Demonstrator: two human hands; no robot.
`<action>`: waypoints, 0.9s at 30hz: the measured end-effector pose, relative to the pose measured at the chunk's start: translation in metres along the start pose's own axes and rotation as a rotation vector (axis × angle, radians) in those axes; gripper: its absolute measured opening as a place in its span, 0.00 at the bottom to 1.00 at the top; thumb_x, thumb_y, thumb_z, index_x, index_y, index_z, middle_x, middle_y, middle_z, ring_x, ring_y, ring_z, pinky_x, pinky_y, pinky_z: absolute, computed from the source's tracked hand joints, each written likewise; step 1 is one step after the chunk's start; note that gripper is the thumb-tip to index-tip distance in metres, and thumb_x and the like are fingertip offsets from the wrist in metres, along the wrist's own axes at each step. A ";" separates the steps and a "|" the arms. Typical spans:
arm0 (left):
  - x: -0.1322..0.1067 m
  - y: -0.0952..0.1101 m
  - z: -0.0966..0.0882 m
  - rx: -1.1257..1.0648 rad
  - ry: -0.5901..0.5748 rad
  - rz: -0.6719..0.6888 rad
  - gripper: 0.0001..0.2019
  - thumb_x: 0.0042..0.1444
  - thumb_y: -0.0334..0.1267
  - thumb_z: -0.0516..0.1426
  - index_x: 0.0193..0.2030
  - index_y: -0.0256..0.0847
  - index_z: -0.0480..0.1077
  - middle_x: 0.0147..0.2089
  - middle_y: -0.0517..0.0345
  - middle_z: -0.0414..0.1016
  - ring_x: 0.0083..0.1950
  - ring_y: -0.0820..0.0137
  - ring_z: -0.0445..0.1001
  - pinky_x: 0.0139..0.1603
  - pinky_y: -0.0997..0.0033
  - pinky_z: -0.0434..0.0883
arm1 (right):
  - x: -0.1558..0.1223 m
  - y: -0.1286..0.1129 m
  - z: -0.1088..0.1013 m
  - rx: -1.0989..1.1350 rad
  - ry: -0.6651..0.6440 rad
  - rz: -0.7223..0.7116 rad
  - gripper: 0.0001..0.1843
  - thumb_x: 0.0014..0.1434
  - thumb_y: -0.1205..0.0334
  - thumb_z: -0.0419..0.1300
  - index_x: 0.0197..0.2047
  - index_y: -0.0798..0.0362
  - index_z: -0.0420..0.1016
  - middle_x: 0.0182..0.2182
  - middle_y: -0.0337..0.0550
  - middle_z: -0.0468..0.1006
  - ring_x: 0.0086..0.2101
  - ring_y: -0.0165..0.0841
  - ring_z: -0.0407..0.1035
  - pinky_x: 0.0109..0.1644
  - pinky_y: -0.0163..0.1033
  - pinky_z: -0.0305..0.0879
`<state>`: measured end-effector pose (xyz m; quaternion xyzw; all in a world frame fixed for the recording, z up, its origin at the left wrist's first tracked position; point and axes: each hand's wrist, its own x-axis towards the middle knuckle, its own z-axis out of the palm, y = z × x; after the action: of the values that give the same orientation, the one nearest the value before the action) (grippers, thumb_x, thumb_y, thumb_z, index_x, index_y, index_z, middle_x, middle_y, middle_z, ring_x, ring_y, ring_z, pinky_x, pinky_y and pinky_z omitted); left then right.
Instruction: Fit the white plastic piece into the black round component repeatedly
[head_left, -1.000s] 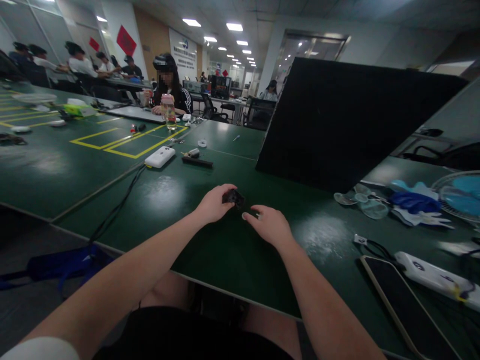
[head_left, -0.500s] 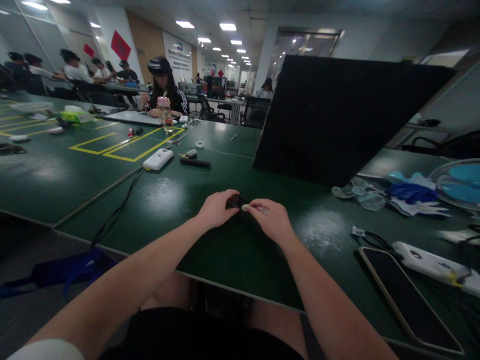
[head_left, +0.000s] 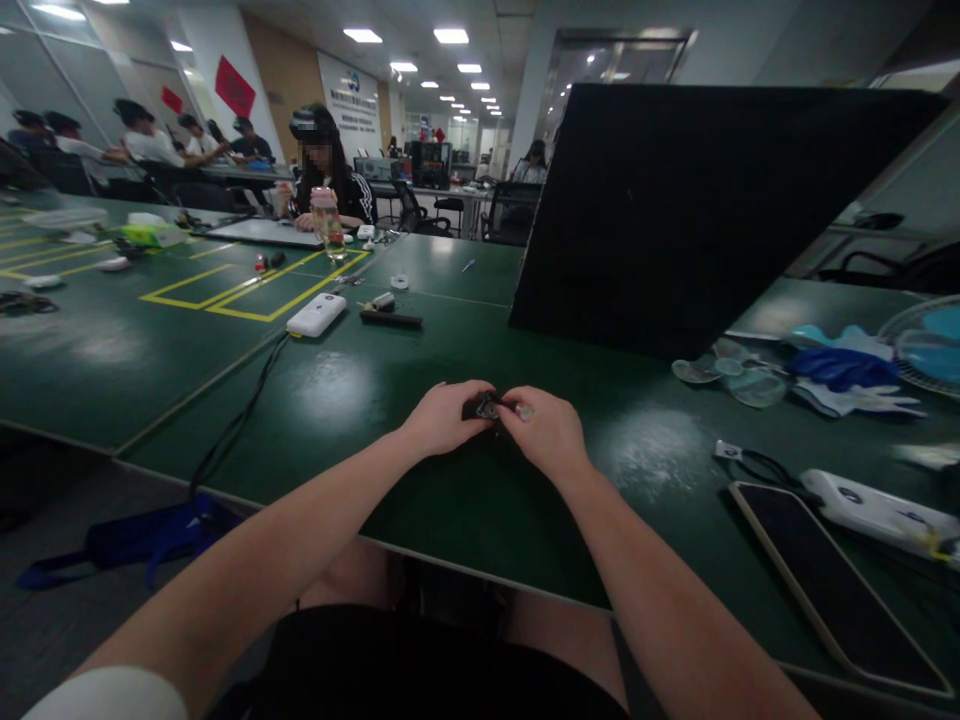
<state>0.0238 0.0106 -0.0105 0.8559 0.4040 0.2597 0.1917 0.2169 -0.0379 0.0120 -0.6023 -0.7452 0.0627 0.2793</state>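
My left hand (head_left: 448, 415) is closed round the left side of a small black object (head_left: 486, 406), with thumb and fingers on opposite edges. The object has some greyish detail on its face; its exact kind is too small to make out. From the other side, my right hand (head_left: 549, 432) pinches at its right edge with thumb and forefinger. A small clear, pale piece (head_left: 525, 411) shows between the curled fingers of that hand. Both hands are just over the green table (head_left: 480, 500), near its front edge.
A large black panel (head_left: 675, 220) leans at right. Beyond my right arm lie a phone (head_left: 832, 590), a white power bank (head_left: 881, 510), clear fan blades (head_left: 735, 372) and gloves (head_left: 847, 370). Ahead are a white device (head_left: 316, 315), a black bar (head_left: 391, 320) and a bottle (head_left: 328, 222). A person sits opposite.
My right fingertips have moved in against the black object; the pale piece at their tips no longer shows. The black object is turned so more of its face shows. The view has shifted slightly.
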 end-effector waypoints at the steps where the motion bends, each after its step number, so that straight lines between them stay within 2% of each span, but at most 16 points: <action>1: 0.000 0.000 0.000 0.002 -0.004 0.002 0.24 0.57 0.42 0.62 0.61 0.48 0.68 0.54 0.57 0.79 0.55 0.59 0.77 0.64 0.51 0.66 | 0.000 0.000 -0.001 0.009 0.021 0.025 0.13 0.63 0.57 0.62 0.49 0.49 0.79 0.40 0.43 0.81 0.37 0.38 0.74 0.39 0.43 0.69; 6: -0.002 0.002 -0.003 0.019 0.008 -0.011 0.23 0.57 0.42 0.62 0.60 0.48 0.68 0.55 0.56 0.79 0.55 0.59 0.77 0.65 0.49 0.65 | 0.002 0.008 -0.003 0.111 0.094 0.186 0.21 0.59 0.52 0.63 0.54 0.52 0.75 0.45 0.48 0.80 0.41 0.42 0.75 0.41 0.44 0.71; 10: -0.002 0.001 -0.004 0.036 0.052 -0.105 0.23 0.57 0.42 0.62 0.59 0.47 0.68 0.51 0.55 0.80 0.51 0.60 0.78 0.55 0.57 0.72 | 0.006 0.026 0.001 0.186 0.091 0.333 0.27 0.55 0.62 0.62 0.59 0.51 0.70 0.46 0.47 0.79 0.40 0.40 0.75 0.41 0.44 0.72; 12: -0.002 -0.001 -0.004 0.036 0.074 -0.162 0.23 0.57 0.43 0.61 0.59 0.47 0.68 0.50 0.55 0.80 0.49 0.60 0.78 0.48 0.60 0.74 | 0.007 0.034 0.003 0.198 0.075 0.358 0.27 0.55 0.66 0.60 0.59 0.51 0.71 0.48 0.48 0.78 0.43 0.41 0.75 0.44 0.45 0.72; 16: -0.002 -0.005 -0.005 0.056 0.113 -0.235 0.23 0.57 0.44 0.61 0.59 0.47 0.67 0.49 0.53 0.80 0.47 0.61 0.78 0.44 0.63 0.74 | 0.009 0.047 0.007 0.183 0.024 0.339 0.23 0.57 0.67 0.59 0.57 0.51 0.75 0.52 0.50 0.77 0.49 0.43 0.73 0.49 0.47 0.71; 19: -0.002 -0.007 -0.005 0.052 0.113 -0.238 0.24 0.57 0.44 0.61 0.60 0.46 0.67 0.50 0.52 0.79 0.47 0.61 0.78 0.44 0.63 0.73 | 0.007 0.049 0.008 0.302 0.014 0.356 0.31 0.58 0.62 0.62 0.65 0.49 0.66 0.52 0.48 0.78 0.46 0.39 0.75 0.48 0.45 0.73; 21: -0.003 -0.008 -0.005 0.046 0.106 -0.230 0.25 0.56 0.43 0.61 0.60 0.45 0.67 0.50 0.52 0.79 0.47 0.61 0.78 0.45 0.63 0.73 | 0.005 0.045 0.007 0.360 0.010 0.340 0.31 0.59 0.56 0.62 0.64 0.50 0.65 0.50 0.48 0.79 0.43 0.37 0.75 0.45 0.44 0.73; 24: -0.004 -0.008 -0.006 0.033 0.107 -0.201 0.24 0.56 0.42 0.60 0.60 0.45 0.67 0.49 0.53 0.78 0.47 0.62 0.77 0.47 0.63 0.73 | 0.001 0.033 0.004 0.325 -0.056 0.216 0.25 0.61 0.52 0.62 0.59 0.50 0.71 0.47 0.46 0.80 0.41 0.37 0.75 0.44 0.43 0.73; 27: -0.003 -0.008 -0.007 0.021 0.111 -0.167 0.24 0.56 0.41 0.60 0.60 0.46 0.67 0.49 0.54 0.77 0.47 0.63 0.77 0.48 0.63 0.73 | -0.001 0.022 0.000 0.220 -0.131 0.102 0.24 0.64 0.52 0.59 0.63 0.45 0.71 0.50 0.45 0.78 0.43 0.38 0.74 0.46 0.45 0.71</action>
<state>0.0136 0.0134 -0.0103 0.8054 0.4867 0.2857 0.1812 0.2358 -0.0330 0.0024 -0.5996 -0.7190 0.1972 0.2910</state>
